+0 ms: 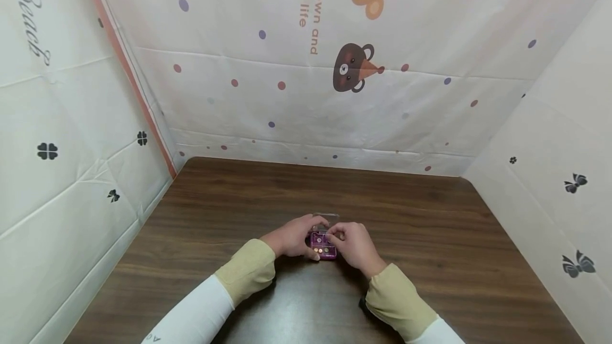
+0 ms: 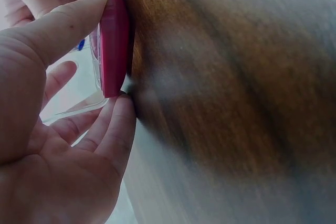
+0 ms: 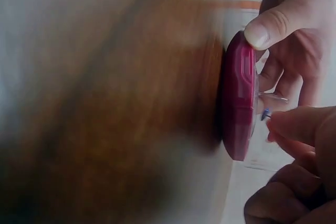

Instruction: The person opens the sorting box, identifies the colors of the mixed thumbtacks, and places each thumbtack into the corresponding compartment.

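A small magenta case rests on the table with its clear lid raised at the back. Several small round pieces sit in its compartments, pale or gold-coloured. My left hand grips the case from the left, thumb on the front edge and fingers round the back by the lid. Over the case's right side, my right hand pinches a tiny blue piece with a thin stem between thumb and forefinger. Just off the open face of the case, that piece is too small to name.
The dark wooden table spreads around the case. Printed white sheets hang along its back and both sides. A small black object shows beside the right cuff.
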`<state>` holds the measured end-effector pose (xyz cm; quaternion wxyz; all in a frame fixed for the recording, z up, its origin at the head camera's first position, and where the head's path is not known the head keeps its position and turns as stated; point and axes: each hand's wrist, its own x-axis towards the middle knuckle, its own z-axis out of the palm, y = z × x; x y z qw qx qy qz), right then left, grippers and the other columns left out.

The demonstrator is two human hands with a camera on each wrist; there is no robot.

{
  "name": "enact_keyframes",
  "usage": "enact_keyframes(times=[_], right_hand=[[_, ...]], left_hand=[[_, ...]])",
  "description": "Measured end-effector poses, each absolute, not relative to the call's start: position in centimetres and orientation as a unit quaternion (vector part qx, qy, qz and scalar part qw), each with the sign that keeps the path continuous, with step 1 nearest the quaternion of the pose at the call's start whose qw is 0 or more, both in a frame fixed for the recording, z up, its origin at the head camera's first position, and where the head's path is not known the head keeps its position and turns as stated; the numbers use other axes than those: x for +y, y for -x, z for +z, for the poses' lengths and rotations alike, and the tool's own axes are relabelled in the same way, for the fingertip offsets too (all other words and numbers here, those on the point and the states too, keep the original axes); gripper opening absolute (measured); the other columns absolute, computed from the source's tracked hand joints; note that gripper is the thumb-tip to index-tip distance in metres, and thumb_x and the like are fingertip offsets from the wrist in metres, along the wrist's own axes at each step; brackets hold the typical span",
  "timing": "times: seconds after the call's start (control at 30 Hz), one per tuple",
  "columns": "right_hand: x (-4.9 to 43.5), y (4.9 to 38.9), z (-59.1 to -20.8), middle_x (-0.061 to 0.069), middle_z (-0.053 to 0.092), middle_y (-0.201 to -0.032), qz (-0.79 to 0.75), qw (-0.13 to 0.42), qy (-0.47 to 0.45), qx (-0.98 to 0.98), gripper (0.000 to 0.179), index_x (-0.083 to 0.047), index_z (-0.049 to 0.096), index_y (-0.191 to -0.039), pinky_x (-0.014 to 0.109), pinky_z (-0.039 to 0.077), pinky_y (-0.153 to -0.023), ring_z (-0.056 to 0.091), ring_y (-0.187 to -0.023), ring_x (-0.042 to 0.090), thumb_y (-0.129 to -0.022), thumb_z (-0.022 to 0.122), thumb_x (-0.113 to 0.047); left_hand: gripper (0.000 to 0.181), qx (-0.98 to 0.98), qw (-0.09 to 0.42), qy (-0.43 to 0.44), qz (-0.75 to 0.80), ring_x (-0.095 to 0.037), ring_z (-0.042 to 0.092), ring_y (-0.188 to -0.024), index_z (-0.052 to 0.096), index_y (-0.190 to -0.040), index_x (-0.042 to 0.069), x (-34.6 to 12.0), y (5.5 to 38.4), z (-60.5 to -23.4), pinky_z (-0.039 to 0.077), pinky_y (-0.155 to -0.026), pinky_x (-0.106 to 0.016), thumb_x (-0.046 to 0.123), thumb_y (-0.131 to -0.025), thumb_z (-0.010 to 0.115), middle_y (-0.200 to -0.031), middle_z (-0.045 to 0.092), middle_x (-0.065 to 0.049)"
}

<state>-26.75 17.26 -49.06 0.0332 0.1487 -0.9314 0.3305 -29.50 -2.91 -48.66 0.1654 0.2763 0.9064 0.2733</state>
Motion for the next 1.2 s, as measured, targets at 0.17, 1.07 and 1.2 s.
enact_keyframes(times=[0.17,1.07,1.2], right_hand=[[16.9,26.9,-48.5,-0.007,0.067,-0.070,0.273,0.017,-0.168,-0.947,0.005,-0.011,0.078,-0.086,0.024,0.041,-0.057,0.050,-0.061,0.006,-0.091,0.076,-0.013],[16.3,28.3,-46.8,-0.003,0.074,-0.080,0.148,-0.025,-0.213,-0.965,0.007,-0.014,0.080,-0.081,0.035,0.053,-0.069,0.061,-0.073,0.013,-0.086,0.082,-0.018],[17.1,28.3,-46.3,-0.003,0.076,-0.084,0.171,-0.012,-0.215,-0.962,0.007,-0.012,0.081,-0.085,0.035,0.055,-0.074,0.065,-0.077,0.012,-0.088,0.081,-0.019]], left_hand=[[0.075,0.906,0.167,-0.276,0.275,-0.023,0.054,-0.132,0.051,-0.142,0.031,-2.9,29.5,-48.7,0.048,-0.108,-0.044,0.033,-0.078,0.091,-0.143,0.055,-0.003],[0.078,0.906,0.156,-0.288,0.269,-0.021,0.056,-0.125,0.051,-0.143,0.030,-2.8,29.7,-48.8,0.048,-0.107,-0.041,0.032,-0.077,0.092,-0.135,0.058,-0.003],[0.077,0.906,0.164,-0.280,0.273,-0.020,0.056,-0.125,0.051,-0.142,0.032,-2.9,29.6,-48.7,0.048,-0.107,-0.043,0.032,-0.077,0.092,-0.135,0.058,-0.002]])
